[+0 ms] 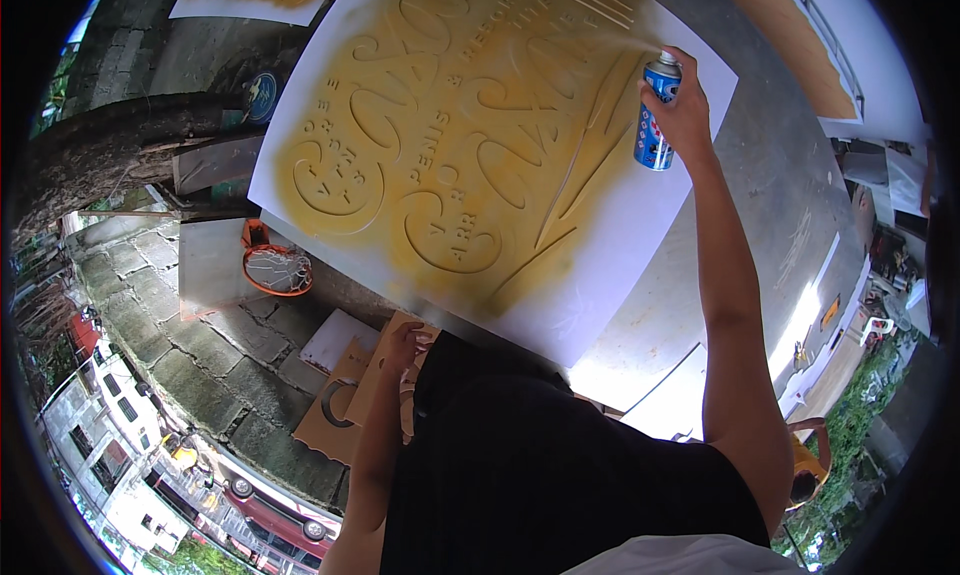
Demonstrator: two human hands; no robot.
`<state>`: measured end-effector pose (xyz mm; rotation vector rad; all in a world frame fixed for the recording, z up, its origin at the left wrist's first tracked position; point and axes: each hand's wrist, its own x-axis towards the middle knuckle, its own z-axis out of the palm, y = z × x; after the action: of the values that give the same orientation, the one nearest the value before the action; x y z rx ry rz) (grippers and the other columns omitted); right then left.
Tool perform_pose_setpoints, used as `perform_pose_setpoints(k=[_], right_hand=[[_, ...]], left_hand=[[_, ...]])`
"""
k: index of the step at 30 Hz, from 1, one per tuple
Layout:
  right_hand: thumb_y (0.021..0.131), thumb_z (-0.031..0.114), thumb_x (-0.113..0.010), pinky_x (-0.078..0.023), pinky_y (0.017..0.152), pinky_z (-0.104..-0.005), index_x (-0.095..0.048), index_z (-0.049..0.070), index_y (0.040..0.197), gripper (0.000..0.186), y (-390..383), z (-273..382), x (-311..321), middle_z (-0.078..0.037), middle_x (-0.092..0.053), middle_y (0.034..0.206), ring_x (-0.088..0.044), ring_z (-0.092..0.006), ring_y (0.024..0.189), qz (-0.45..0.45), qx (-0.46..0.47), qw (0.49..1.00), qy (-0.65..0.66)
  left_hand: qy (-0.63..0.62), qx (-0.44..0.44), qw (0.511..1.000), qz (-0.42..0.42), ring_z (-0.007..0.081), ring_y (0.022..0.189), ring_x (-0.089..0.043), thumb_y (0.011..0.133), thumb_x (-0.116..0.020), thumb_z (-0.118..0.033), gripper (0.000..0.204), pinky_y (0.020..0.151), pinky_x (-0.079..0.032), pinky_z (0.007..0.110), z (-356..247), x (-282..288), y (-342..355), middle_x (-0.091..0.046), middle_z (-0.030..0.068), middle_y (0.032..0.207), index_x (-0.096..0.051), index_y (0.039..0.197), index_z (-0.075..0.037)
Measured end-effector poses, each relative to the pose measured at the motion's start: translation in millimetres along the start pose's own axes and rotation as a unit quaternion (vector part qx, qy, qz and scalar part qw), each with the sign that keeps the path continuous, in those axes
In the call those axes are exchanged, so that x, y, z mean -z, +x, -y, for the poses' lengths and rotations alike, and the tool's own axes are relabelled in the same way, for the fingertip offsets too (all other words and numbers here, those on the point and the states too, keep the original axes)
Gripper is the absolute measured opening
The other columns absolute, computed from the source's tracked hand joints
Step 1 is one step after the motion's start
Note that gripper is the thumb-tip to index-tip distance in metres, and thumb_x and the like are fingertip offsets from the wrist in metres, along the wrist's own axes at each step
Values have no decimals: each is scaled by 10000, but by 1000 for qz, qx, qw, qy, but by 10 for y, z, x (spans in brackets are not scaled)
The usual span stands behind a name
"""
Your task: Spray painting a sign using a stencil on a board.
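My right hand [684, 115] is wrapped round a blue spray can [655, 125], held upright with the index finger on its nozzle. A pale mist streams leftward from the nozzle over a large white panel [640, 245]. Raised letters and curling script [440, 125] cover most of the panel, coated in yellow-gold paint that fades toward the white borders. My left hand [404, 347] hangs low by my side, below the panel's near edge, with its fingers loosely apart and nothing visible in them. Cut cardboard sheets [345, 390] are just beside it; whether it touches them I cannot tell.
The panel lies on a grey table [760, 175]. Another painted white sheet [250, 10] is at the upper left. A basketball hoop [277, 271] with its backboard stands left of the table, near a thick tree trunk [110, 140]. Stone paving [150, 295] lies below.
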<state>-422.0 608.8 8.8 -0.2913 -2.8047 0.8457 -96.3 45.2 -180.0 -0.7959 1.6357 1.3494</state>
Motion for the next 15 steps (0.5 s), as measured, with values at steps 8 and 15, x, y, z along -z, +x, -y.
perform_pose_setpoints(k=[8, 15], right_hand=[[920, 256, -809, -555, 1036, -466, -444, 179, 1484, 677, -369, 51, -24, -196, -664, 1337, -701, -403, 1160, 31, -16, 999, 25], [901, 203, -817, -565, 1012, -465, -455, 187, 1483, 686, -1078, 394, 20, -176, -661, 1308, -710, -382, 1123, 189, -53, 974, 111]], left_hand=[[17, -3, 1000, 0, 214, 887, -748, 1061, -403, -97, 373, 830, -603, 354, 20, 0, -31, -771, 137, 1087, -616, 1358, -19], [12, -6, 1000, 7, 189, 847, -726, 1075, -407, -165, 376, 799, -598, 332, 26, -17, -41, -763, 114, 1101, -605, 1352, -3]])
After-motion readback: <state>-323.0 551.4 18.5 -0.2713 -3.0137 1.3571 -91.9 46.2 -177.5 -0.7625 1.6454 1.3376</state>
